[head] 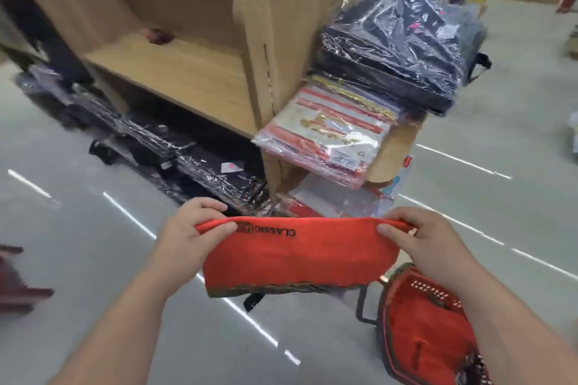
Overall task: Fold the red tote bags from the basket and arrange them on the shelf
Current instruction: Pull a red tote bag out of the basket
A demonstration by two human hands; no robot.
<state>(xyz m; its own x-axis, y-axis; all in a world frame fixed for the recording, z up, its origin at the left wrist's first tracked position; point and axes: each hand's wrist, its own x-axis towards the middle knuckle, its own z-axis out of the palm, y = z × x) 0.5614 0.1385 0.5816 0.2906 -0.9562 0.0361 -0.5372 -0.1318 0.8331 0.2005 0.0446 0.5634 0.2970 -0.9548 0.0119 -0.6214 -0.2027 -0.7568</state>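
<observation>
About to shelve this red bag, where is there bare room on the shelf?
The shelf board left of the cardboard divider is bare, save a small reddish thing at its back. Right of it, wrapped packs crowd the space.

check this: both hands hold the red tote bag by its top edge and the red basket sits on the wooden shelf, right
Not quite. The head view shows the red basket on the floor, not on the wooden shelf. The left hand and right hand do hold the red tote bag by its top edge.

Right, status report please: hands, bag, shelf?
Left hand, right hand pinch top corners of red tote bag. Bag folded, midair, before wooden shelf. Nothing between them.
</observation>
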